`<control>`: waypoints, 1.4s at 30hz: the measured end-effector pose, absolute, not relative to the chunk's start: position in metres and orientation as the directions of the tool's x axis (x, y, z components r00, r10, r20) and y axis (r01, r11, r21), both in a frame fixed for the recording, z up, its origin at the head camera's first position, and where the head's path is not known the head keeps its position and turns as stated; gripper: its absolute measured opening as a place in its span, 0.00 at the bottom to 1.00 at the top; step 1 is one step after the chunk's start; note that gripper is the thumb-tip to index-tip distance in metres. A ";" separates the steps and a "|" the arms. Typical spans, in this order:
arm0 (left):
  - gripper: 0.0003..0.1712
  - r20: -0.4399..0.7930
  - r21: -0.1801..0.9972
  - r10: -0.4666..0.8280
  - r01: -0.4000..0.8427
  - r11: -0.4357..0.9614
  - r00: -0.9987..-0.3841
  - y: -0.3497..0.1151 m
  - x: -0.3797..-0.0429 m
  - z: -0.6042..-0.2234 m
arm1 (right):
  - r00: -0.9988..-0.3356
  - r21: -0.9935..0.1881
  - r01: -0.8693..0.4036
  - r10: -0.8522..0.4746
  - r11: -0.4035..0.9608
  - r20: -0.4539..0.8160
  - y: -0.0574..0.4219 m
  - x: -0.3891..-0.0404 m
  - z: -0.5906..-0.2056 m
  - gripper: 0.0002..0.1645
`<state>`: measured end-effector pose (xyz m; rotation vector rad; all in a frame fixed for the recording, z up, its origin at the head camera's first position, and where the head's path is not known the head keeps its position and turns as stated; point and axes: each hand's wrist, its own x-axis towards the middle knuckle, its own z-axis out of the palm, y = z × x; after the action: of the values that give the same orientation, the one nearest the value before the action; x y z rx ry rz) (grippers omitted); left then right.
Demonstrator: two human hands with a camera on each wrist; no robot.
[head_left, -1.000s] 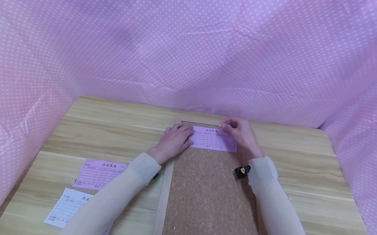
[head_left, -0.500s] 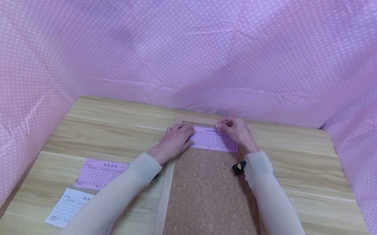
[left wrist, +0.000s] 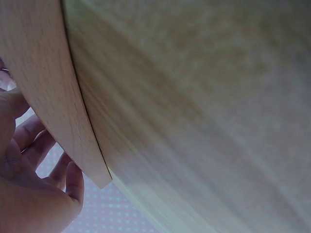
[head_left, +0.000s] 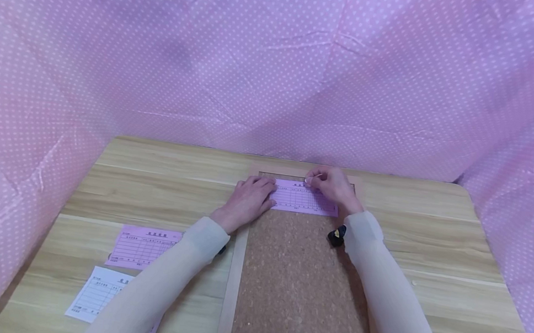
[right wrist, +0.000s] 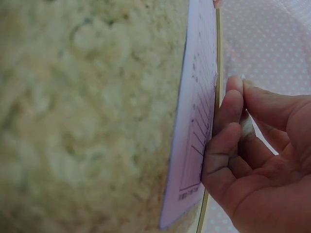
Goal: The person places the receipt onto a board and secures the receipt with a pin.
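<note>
A pink printed slip [head_left: 300,199] lies across the upper end of a wood-framed cork board [head_left: 305,282]. My left hand [head_left: 249,196] rests on the slip's left end, its wrist over the board's left frame. At the slip's top edge, my right hand [head_left: 332,186] pinches a small white pin [head_left: 307,181] between thumb and forefinger; most of the pin is covered by the fingers. In the right wrist view, the other fingers of the right hand [right wrist: 257,150] touch the slip [right wrist: 189,141]. The left wrist view shows the left hand [left wrist: 34,179] beyond the frame's edge [left wrist: 58,97].
Another pink slip [head_left: 139,245] and a white slip [head_left: 98,293] lie on the wooden table [head_left: 146,174] at the left, partly under the left sleeve. A tiny pale bit [head_left: 414,283] sits on the table at the right. Pink dotted cloth [head_left: 277,79] hangs behind and on both sides.
My right hand has shifted slightly left along the slip's top edge with the pin, and its forearm has followed. The left hand stays on the slip.
</note>
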<state>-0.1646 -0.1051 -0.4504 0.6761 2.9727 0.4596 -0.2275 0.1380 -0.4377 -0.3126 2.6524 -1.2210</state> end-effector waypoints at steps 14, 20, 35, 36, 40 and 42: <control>0.24 0.005 0.303 0.427 0.408 0.861 -0.904 -0.105 -0.164 -0.452 | -0.950 -0.698 -0.102 -0.278 0.708 -0.143 0.130 -0.229 -0.435 0.08; 0.24 0.010 0.303 0.429 0.412 0.859 -0.903 -0.105 -0.164 -0.453 | -0.950 -0.689 -0.052 -0.249 0.723 -0.190 0.128 -0.230 -0.436 0.09; 0.23 0.007 0.314 0.425 0.406 0.858 -0.905 -0.103 -0.165 -0.450 | -0.942 -0.684 -0.020 -0.243 0.729 -0.231 0.126 -0.234 -0.430 0.10; 0.23 0.007 0.312 0.424 0.405 0.859 -0.905 -0.104 -0.165 -0.450 | -0.944 -0.675 -0.030 -0.244 0.737 -0.224 0.126 -0.234 -0.430 0.10; 0.24 -0.002 0.306 0.420 0.400 0.864 -0.907 -0.104 -0.166 -0.451 | -0.941 -0.660 -0.046 -0.254 0.750 -0.222 0.125 -0.234 -0.430 0.10; 0.24 -0.010 0.304 0.419 0.397 0.866 -0.908 -0.105 -0.165 -0.452 | -0.939 -0.658 -0.044 -0.256 0.752 -0.230 0.124 -0.233 -0.430 0.11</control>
<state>-0.1655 -0.1048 -0.4518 0.6487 2.9611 0.4582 -0.2334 0.1241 -0.4304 -0.2323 2.6449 -0.9819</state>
